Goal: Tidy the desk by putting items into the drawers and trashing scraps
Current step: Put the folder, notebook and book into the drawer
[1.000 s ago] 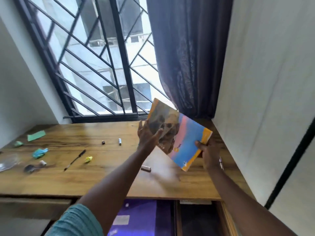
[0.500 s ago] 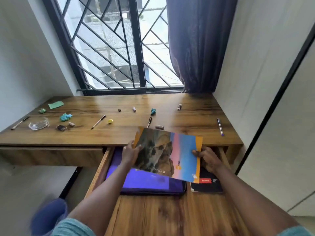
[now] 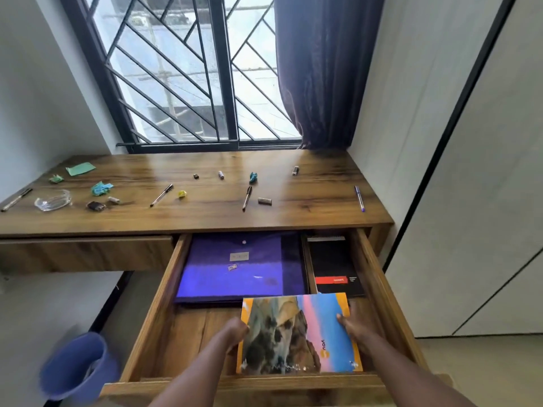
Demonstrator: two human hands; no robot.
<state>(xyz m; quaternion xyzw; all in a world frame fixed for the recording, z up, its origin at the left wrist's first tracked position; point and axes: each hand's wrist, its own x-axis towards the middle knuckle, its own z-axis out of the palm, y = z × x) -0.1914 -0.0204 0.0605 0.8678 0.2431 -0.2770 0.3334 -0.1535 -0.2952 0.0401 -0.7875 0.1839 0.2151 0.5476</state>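
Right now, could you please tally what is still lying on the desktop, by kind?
Pens: 4
Crumpled paper scraps: 4
Flat green paper: 1
Clear glass dish: 1
Small stubby items: 6
Total: 16

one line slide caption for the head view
Both hands lower a colourful book into the open desk drawer.
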